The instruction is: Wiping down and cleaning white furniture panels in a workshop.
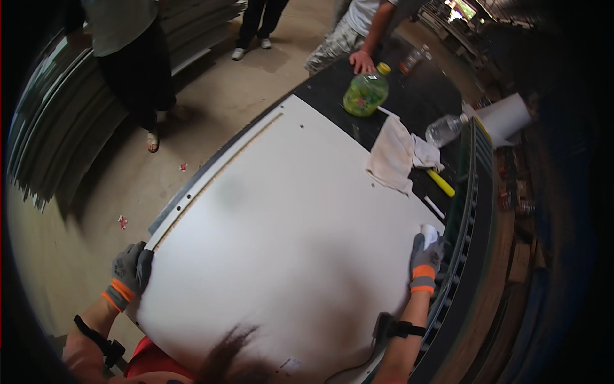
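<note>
A large white panel (268, 211) lies flat before me, with a groove and drilled holes along its left edge. My left hand (132, 267), in a grey glove with an orange cuff, grips the panel's near left edge, thumb side toward the top face. On the right edge my right hand (427, 255), gloved the same way, is closed around a wadded white cloth (429, 235) and rests against the panel. Its fingers are partly hidden by the cloth.
Beyond the panel, a black surface (332, 96) carries a green-liquid bottle (366, 95), a clear bottle (446, 130), a beige cloth (391, 153) and a yellow-handled tool (441, 183). A conveyor (470, 205) runs along the right. Stacked sheets (57, 115) and several people stand around; one person's hand (362, 62) rests near the green bottle.
</note>
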Action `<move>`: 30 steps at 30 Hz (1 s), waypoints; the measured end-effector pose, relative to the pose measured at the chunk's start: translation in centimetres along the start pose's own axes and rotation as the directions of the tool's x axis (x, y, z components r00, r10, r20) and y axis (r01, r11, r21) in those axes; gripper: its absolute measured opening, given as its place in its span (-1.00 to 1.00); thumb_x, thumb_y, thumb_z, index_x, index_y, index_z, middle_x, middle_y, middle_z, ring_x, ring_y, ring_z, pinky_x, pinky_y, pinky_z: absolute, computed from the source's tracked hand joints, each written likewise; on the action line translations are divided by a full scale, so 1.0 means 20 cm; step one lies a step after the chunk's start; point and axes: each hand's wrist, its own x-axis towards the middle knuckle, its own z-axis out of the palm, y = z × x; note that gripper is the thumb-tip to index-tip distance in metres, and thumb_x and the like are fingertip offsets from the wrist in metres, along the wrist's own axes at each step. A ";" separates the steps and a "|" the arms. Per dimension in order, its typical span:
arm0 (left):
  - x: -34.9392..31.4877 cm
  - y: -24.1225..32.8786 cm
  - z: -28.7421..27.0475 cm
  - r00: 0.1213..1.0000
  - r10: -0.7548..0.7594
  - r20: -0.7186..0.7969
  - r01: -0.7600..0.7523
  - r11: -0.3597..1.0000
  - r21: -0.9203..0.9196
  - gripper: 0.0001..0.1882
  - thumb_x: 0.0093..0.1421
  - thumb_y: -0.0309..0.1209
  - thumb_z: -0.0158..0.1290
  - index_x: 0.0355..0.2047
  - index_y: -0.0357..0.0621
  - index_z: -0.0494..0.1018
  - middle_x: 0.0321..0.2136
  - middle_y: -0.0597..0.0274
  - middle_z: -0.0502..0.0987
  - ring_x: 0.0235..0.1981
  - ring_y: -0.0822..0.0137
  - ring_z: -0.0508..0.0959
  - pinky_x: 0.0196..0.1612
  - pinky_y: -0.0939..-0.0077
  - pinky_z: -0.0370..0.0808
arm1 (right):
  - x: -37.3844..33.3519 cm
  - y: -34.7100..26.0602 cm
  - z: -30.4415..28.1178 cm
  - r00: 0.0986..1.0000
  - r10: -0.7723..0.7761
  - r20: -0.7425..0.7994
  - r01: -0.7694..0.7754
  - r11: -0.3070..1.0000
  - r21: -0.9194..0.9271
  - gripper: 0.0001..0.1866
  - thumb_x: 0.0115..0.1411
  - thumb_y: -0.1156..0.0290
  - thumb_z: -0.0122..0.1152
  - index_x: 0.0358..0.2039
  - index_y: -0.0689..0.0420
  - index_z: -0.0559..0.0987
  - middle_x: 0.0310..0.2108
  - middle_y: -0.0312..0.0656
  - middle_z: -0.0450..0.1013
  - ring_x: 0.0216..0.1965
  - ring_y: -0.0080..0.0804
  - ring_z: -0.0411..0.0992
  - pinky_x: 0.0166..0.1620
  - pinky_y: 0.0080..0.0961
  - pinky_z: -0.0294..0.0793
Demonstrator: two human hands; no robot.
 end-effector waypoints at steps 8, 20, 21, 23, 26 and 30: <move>0.04 0.01 0.04 0.999 -0.023 0.030 0.028 0.988 -0.155 -0.60 0.25 -0.31 -0.04 -0.02 -0.41 0.37 -0.32 -0.23 0.48 -0.32 -0.19 0.50 -0.22 0.12 0.43 | 0.08 -1.48 0.36 0.827 -0.563 -0.019 0.480 0.686 0.548 -0.54 0.11 0.17 0.24 -0.03 0.13 0.47 0.02 -0.07 0.42 0.12 -0.08 0.32 0.22 -0.25 0.23; -0.33 -0.39 -0.02 0.892 -0.281 0.355 0.324 0.944 -0.068 -0.47 0.39 -0.04 -0.31 -0.46 -0.26 0.36 -0.56 -0.16 0.47 -0.53 -0.14 0.49 -0.40 0.07 0.38 | 0.04 -0.90 0.25 0.957 -0.274 -0.097 0.290 0.866 0.408 -0.50 0.04 0.32 0.33 0.01 0.14 0.47 0.02 -0.10 0.42 0.06 -0.19 0.37 0.15 -0.27 0.33; -0.33 -0.40 -0.01 0.900 -0.272 0.342 0.317 0.945 -0.081 -0.48 0.40 -0.07 -0.34 -0.49 -0.25 0.32 -0.60 -0.16 0.45 -0.55 -0.16 0.47 -0.44 0.06 0.36 | 0.07 -0.66 0.19 0.971 -0.198 0.136 0.110 0.868 0.484 -0.53 0.09 0.31 0.26 0.01 0.18 0.48 0.04 -0.02 0.41 0.09 -0.09 0.36 0.19 -0.25 0.31; -0.29 -0.37 0.02 0.912 -0.240 0.334 0.294 0.948 -0.121 -0.48 0.40 -0.10 -0.37 -0.53 -0.25 0.29 -0.64 -0.15 0.43 -0.57 -0.19 0.45 -0.48 0.06 0.35 | 0.10 -0.36 0.09 0.994 -0.072 0.085 0.061 0.990 0.128 -0.53 0.17 0.25 0.17 0.06 0.20 0.46 0.05 0.08 0.40 0.09 0.06 0.34 0.21 -0.22 0.28; -0.29 -0.29 -0.03 0.946 -0.204 0.254 0.228 0.971 -0.069 -0.51 0.40 -0.14 -0.35 -0.54 -0.22 0.31 -0.67 -0.15 0.43 -0.57 -0.19 0.47 -0.50 0.05 0.34 | 0.06 -0.42 0.08 0.977 -0.103 0.189 0.045 0.956 0.289 -0.41 0.15 0.23 0.23 0.14 0.23 0.35 0.14 0.11 0.31 0.17 0.08 0.27 0.25 -0.19 0.23; -0.28 -0.22 -0.07 0.920 -0.253 0.298 0.277 0.960 -0.040 -0.53 0.40 -0.15 -0.32 -0.55 -0.20 0.31 -0.65 -0.12 0.45 -0.60 -0.18 0.47 -0.51 0.06 0.35 | -0.06 -1.10 0.17 0.861 -0.503 0.083 0.431 0.805 0.408 -0.40 0.15 0.23 0.23 0.12 0.26 0.32 0.17 0.07 0.29 0.21 0.03 0.23 0.30 -0.16 0.13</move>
